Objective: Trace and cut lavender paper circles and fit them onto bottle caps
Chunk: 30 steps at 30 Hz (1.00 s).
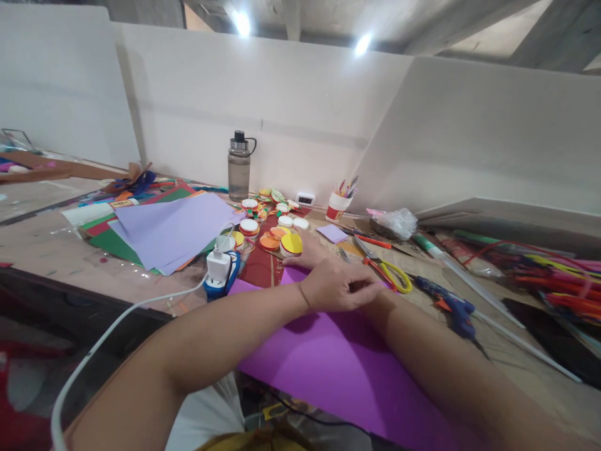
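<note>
A large purple sheet of paper [323,369] lies in front of me and hangs over the table's near edge. My right hand [312,252] is stretched out at its far side, fingers extended beside a stack of round discs with a yellow top [292,244]. Across my right wrist lies my left hand [340,287], its fingers bent and the tips drawn together against the right forearm. Whatever those fingertips hold, if anything, is hidden. Scissors with yellow handles [397,277] lie just right of the hands.
Lilac paper sheets [173,228] lie left, near a white plug [218,266] with its cable. A water bottle [239,172], several white-topped discs [248,227] and a cup of pens [339,205] stand behind. A blue glue gun [448,304] lies to the right.
</note>
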Each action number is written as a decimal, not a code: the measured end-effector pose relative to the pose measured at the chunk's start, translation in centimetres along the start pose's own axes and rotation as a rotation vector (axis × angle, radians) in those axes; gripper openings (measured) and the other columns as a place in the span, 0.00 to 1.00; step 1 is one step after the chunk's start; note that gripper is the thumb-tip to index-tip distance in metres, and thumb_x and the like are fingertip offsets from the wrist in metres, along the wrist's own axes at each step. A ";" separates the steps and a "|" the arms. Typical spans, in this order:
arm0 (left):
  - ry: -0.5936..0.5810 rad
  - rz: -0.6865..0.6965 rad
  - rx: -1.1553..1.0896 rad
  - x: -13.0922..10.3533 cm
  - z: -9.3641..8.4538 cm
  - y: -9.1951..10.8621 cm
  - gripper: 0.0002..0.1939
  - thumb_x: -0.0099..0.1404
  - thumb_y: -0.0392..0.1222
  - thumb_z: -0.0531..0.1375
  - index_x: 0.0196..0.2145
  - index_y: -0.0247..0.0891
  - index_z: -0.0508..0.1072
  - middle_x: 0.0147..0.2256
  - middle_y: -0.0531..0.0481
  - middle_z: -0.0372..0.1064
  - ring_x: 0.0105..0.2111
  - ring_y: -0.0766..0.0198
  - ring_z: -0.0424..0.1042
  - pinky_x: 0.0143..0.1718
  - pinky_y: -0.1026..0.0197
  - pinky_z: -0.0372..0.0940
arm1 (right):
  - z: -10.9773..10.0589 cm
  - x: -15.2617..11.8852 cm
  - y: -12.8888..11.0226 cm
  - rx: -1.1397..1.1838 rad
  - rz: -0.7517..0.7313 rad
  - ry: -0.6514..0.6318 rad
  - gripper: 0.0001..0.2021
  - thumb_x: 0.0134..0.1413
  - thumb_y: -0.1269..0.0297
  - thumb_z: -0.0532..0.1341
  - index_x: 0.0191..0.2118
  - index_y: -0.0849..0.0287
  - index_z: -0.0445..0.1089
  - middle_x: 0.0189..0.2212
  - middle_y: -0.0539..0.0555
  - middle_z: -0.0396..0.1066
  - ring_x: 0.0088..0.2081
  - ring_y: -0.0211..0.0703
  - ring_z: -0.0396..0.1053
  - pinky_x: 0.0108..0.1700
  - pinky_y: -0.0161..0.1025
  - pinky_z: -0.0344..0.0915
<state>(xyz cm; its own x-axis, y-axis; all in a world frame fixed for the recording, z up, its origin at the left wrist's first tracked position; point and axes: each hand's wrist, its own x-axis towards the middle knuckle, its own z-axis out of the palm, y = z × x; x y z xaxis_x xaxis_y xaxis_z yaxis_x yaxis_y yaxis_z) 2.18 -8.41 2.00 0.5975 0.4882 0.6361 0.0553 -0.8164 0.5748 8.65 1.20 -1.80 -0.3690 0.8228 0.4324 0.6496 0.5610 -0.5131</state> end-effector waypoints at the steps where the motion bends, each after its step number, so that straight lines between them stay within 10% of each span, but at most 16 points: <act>1: -0.021 0.047 0.019 0.0 0.1 0.0 0.16 0.69 0.48 0.52 0.32 0.38 0.74 0.31 0.42 0.75 0.33 0.56 0.72 0.41 0.54 0.65 | -0.4 0.0 0.0 -0.026 0.019 -0.054 0.41 0.31 0.50 0.76 0.54 0.60 0.68 0.55 0.67 0.68 0.59 0.72 0.62 0.60 0.65 0.58; 5: -0.140 0.244 0.103 0.1 0.5 0.3 0.18 0.70 0.48 0.53 0.25 0.38 0.70 0.26 0.46 0.71 0.28 0.61 0.69 0.35 0.57 0.63 | -2.1 -0.5 -0.3 -0.109 0.055 -0.207 0.39 0.42 0.46 0.70 0.59 0.60 0.64 0.62 0.69 0.60 0.64 0.72 0.56 0.64 0.65 0.51; 18: -0.590 0.351 0.344 -0.6 2.2 -0.4 0.13 0.69 0.48 0.55 0.29 0.42 0.72 0.29 0.48 0.77 0.25 0.61 0.71 0.24 0.57 0.55 | -3.5 -2.0 -0.2 -0.088 0.104 -0.007 0.27 0.55 0.54 0.62 0.58 0.59 0.65 0.53 0.63 0.70 0.55 0.57 0.65 0.59 0.57 0.60; 30: -0.626 0.359 0.363 -0.3 1.8 0.1 0.10 0.68 0.45 0.58 0.32 0.41 0.76 0.31 0.48 0.79 0.28 0.63 0.75 0.25 0.59 0.57 | -1.7 -3.6 0.6 -0.159 0.015 0.116 0.18 0.59 0.56 0.60 0.53 0.57 0.68 0.50 0.63 0.71 0.54 0.58 0.65 0.57 0.58 0.60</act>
<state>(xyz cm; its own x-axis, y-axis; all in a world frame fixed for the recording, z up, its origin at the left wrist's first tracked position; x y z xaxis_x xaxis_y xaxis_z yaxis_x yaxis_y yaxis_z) 3.44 -9.16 0.91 0.9595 0.0014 0.2818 -0.0334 -0.9924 0.1187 11.52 -1.60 -2.40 -0.2854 0.8094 0.5133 0.7545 0.5200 -0.4005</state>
